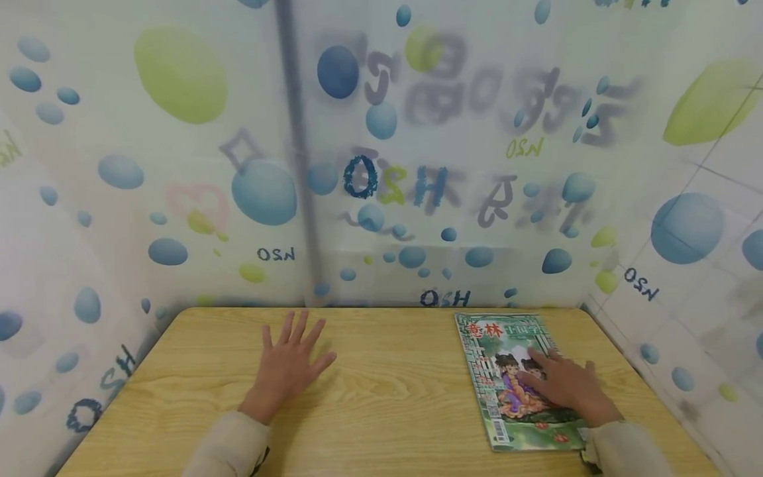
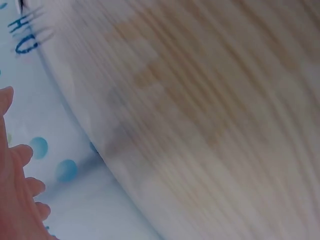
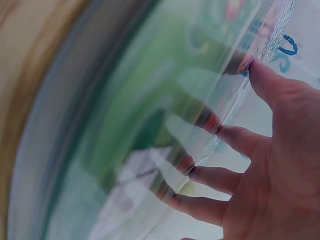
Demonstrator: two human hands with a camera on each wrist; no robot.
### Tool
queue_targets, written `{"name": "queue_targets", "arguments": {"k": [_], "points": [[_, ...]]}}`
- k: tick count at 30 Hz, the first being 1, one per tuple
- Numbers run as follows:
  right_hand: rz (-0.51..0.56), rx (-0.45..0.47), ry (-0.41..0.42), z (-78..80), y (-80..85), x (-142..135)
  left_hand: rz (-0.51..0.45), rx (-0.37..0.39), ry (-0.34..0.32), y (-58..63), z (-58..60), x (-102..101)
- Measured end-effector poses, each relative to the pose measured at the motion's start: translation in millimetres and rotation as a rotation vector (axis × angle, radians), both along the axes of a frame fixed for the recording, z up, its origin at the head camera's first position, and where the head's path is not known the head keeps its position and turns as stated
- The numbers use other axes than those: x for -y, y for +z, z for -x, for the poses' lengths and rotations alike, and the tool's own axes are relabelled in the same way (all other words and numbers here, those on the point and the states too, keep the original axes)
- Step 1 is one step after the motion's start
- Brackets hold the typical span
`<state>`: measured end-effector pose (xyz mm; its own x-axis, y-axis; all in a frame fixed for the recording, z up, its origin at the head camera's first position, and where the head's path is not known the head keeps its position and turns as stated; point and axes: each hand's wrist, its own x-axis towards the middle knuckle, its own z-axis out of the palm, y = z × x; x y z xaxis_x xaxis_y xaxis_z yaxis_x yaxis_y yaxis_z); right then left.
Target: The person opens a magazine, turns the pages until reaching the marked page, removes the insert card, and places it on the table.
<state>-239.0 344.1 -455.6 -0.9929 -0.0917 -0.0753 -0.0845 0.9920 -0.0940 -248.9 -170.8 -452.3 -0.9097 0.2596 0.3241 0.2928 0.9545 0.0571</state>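
A glossy magazine with a green cover, red and white title characters and two drawn figures lies flat on the right side of the wooden table. My right hand is over its right half, fingers spread; in the right wrist view the fingertips touch the shiny cover, which mirrors them. On the left, my left hand is spread wide over the bare wood, palm down and holding nothing. The left wrist view shows its fingers at the left edge, above the wood grain.
A pale curtain printed with blue and green drops and H2O lettering hangs behind the table and along both sides. The table's far edge runs close to it. A tiled wall shows faintly at the right.
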Motion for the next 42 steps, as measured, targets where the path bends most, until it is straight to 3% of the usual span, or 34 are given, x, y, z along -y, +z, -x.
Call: {"name": "queue_targets", "arguments": {"k": [12,26,33,42], "points": [[-0.010,0.007,-0.007,0.0,2.1,14,0.007,0.035,-0.053,-1.3,2.9,-25],[-0.056,-0.028,0.018,-1.6,5.7,32,0.016,0.136,-0.123,1.9,1.3,-56],[-0.063,-0.042,0.040,-1.8,7.7,42,0.018,0.114,-0.166,-0.4,1.9,-75],[-0.074,-0.051,0.033,-1.9,4.6,55,0.018,0.165,-0.228,-3.3,0.8,-102]]}}
